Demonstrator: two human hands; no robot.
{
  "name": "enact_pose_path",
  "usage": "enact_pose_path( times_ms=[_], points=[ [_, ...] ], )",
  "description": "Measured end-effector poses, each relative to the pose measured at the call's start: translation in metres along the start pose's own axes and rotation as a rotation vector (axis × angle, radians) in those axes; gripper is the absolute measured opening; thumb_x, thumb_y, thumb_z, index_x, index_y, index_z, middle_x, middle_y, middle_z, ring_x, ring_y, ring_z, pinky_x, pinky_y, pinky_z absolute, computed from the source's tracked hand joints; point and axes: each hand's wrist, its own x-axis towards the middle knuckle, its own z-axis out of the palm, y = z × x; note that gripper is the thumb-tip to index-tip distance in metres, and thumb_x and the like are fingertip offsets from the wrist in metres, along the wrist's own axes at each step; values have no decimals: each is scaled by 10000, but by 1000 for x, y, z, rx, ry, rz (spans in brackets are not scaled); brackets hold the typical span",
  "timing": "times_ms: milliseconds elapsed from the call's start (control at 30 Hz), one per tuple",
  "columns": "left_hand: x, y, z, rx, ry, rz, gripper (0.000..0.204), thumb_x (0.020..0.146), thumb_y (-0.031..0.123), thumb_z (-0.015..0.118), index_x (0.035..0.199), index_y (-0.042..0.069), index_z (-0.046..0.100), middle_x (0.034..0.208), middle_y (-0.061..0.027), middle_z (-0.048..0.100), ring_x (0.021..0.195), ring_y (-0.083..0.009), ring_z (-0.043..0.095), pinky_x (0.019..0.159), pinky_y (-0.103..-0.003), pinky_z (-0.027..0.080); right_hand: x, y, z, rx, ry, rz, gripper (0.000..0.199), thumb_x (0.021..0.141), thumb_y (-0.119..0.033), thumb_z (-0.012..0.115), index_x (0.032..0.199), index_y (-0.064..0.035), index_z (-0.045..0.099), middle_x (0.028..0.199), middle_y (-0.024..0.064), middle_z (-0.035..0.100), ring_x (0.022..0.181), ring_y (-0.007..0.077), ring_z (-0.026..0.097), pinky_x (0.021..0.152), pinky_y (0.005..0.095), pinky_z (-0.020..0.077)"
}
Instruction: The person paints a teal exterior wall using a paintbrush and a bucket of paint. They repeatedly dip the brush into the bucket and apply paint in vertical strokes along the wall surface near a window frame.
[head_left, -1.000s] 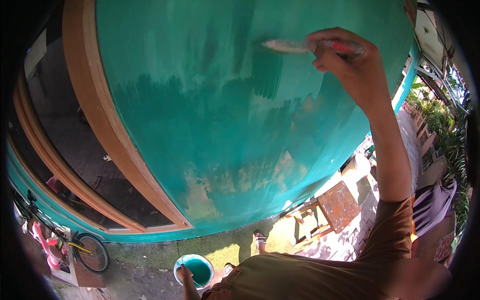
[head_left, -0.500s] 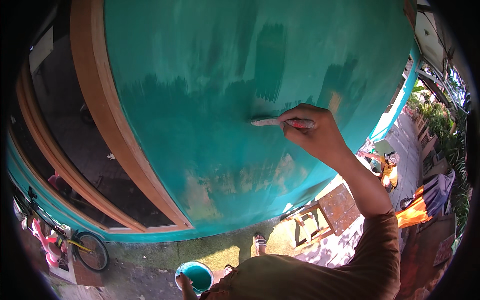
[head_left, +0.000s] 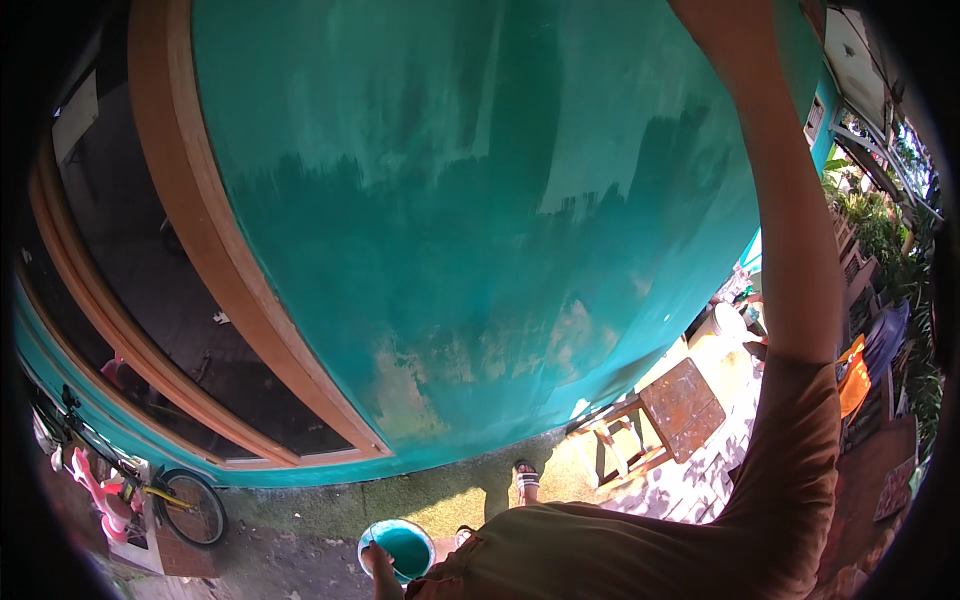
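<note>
A teal-painted wall fills the view, with darker wet paint across its middle and bare yellowish patches lower down. My right arm reaches straight up along the wall's right side. Its hand and the brush are out of view past the top edge. At the bottom, my left hand grips the rim of a small round pot of teal paint. My foot in a sandal stands on the ground below the wall.
A wooden-framed dark window borders the wall on the left. A small bicycle stands at the lower left. A wooden stool and a white bucket sit at the right, with plants behind them.
My right hand brushed down the wall, then swung up and out of the view with the brush. The view tilted upward slightly. My left hand kept hold of the paint pot.
</note>
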Motion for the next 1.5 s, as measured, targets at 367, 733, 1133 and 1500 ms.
enact_pose_path(
  times_ms=[367,733,1133,1500],
  points=[
    [-3,-5,-1,-53,-37,14,350,970,286,483,699,65,467,526,-60,471,384,-180,457,342,-348,414,-216,-56,29,-97,-445,109,291,731,19,744,999,-85,704,800,55,579,655,183,609,574,295,506],
    [8,-28,-21,40,-52,7,341,964,314,508,767,36,528,567,-96,531,413,-220,513,360,-381,483,-90,-49,16,29,-481,520,190,850,-122,673,1011,-27,709,790,45,631,705,99,608,641,242,477],
    [-6,-64,-61,-58,52,-38,322,981,320,481,886,15,523,590,-94,519,423,-225,491,381,-408,481,-17,-8,8,-232,-15,-92,196,819,-133,683,960,-3,722,781,112,640,679,173,602,616,303,474],
    [-33,-81,-30,1,121,-82,381,976,384,481,915,15,552,648,-125,575,483,-237,547,405,-389,467,-281,-35,9,4,-559,213,303,721,15,744,1006,-78,704,782,48,571,621,189,585,569,299,503]
  ],
)
